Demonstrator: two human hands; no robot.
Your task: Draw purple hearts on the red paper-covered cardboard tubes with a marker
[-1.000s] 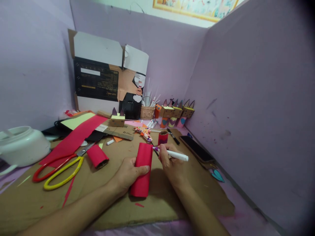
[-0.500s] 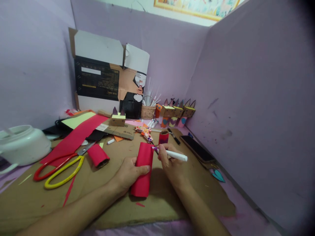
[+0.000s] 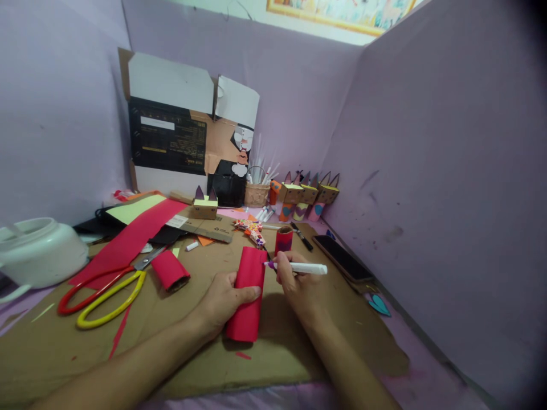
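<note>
My left hand (image 3: 226, 299) is wrapped round a long red paper-covered tube (image 3: 248, 319) from its left side, thumb across the front. My right hand (image 3: 299, 285) grips a white marker (image 3: 307, 267) with a purple tip, and the tip meets the tube's upper right edge. A faint mark shows near the tip. Behind my right hand stands a short red tube (image 3: 284, 239) with a dark purple patch. Another short red tube (image 3: 170, 270) lies to the left.
Scissors (image 3: 111, 296) with red and yellow handles and a white pot (image 3: 43, 250) are at left. A phone (image 3: 344, 259) lies at right. Cat-eared cardboard figures (image 3: 299, 196), a marker basket (image 3: 257, 195) and a propped box (image 3: 168, 136) stand behind the cardboard sheet (image 3: 188, 364).
The marker's tip has moved slightly down along the tube's right edge, and my right hand with it. My left hand and the tube have hardly moved.
</note>
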